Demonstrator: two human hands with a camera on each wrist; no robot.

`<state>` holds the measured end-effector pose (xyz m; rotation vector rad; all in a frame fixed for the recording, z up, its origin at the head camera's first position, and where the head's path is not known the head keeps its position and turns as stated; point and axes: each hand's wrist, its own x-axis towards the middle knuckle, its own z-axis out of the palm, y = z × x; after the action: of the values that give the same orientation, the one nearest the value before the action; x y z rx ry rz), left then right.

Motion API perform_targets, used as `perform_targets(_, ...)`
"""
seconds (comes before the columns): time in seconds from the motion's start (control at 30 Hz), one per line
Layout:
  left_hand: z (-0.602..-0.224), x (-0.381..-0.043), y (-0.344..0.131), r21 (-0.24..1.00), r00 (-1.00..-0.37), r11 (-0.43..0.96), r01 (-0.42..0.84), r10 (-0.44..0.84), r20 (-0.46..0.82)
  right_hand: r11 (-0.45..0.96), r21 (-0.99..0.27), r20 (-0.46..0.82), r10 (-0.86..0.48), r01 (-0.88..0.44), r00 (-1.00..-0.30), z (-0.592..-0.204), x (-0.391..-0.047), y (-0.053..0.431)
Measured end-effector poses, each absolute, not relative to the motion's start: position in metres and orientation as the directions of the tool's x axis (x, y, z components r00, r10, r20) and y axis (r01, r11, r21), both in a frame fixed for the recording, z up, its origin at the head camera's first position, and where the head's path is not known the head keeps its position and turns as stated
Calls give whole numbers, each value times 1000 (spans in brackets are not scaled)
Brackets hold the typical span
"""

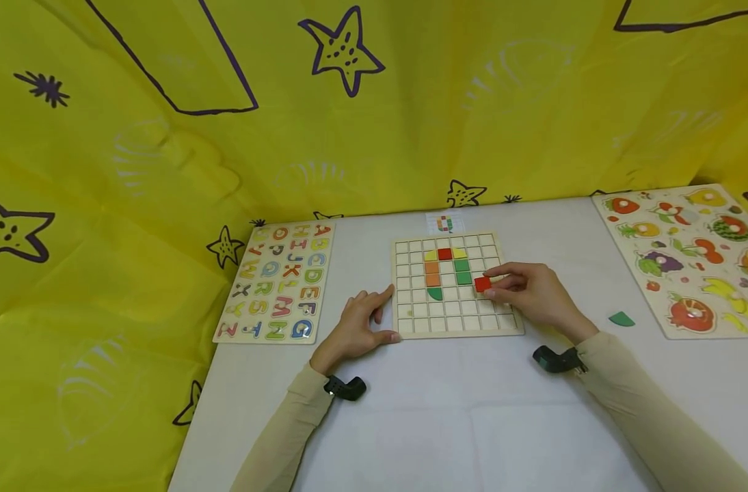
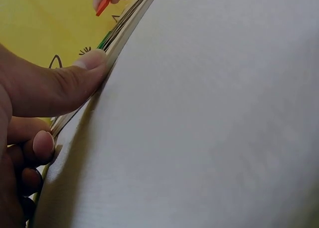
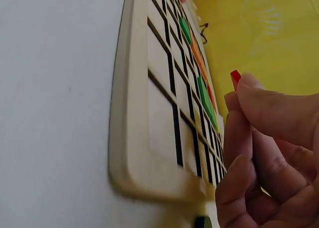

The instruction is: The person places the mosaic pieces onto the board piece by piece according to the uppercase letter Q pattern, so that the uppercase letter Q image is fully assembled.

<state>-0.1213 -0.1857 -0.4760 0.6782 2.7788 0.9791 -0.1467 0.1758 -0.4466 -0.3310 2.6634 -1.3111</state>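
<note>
A wooden grid board (image 1: 460,326) lies on the table with coloured tiles set in its squares. Over its right part my right hand (image 1: 528,290) pinches a red square tile (image 1: 482,284) between thumb and fingertips. The right wrist view shows that red tile (image 3: 235,80) held above the board's surface. My left hand (image 1: 358,324) touches the board's lower left corner, thumb (image 2: 92,61) along the near edge and index finger at the left side. In the grid sit another red tile (image 1: 444,254), orange tiles (image 1: 432,273), green squares (image 1: 463,271), yellow corner pieces and a green quarter-round (image 1: 435,294).
Right of the board, a loose green quarter-round piece (image 1: 622,319) lies on the white table (image 1: 423,430). A small pattern card (image 1: 435,220) lies behind the board. An alphabet board (image 1: 275,287) is at left, a fruit puzzle board (image 1: 688,266) at right. A yellow curtain (image 1: 398,137) hangs behind.
</note>
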Motion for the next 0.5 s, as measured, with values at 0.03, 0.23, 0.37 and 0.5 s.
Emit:
perform_targets(0.03, -476, -121, -186, 620, -892, 690, 374, 450, 38, 588, -798, -39, -269, -132, -962, -447, -148, 173)
perform_targets(0.23, -476, -123, -186, 616, -890, 689, 383, 454, 46, 560, -811, -11, -304, -169, -953, -452, -153, 154)
perform_targets(0.37, -476, -123, -185, 619, -890, 687, 381, 453, 46, 552, -807, 24, -323, -209, -946, -455, -155, 145)
perform_targets(0.5, -477, -122, -186, 619, -894, 691, 373, 447, 40, 560, -803, 5, -336, -204, -942, -458, -157, 138)
